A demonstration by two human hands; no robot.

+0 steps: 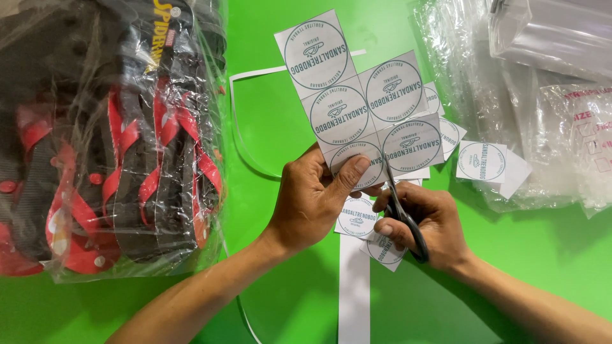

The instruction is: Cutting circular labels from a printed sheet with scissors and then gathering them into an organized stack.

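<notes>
We pinch the label sheet [366, 108] w/ left hand [312, 200]; right hand [424, 223] clamps scissors [401, 207]. Blades near our left thumb, so a crooked cut could clip a round stamp.

A clear plastic bag of black sandals with red straps [115, 146] lies at the left of the green worktop [299, 299]. A heap of empty clear plastic bags [535, 95] occupies the right side. A thin curled paper offcut [239, 127] lies between them, and a long white paper strip [354, 293] lies near the lower edge.
</notes>
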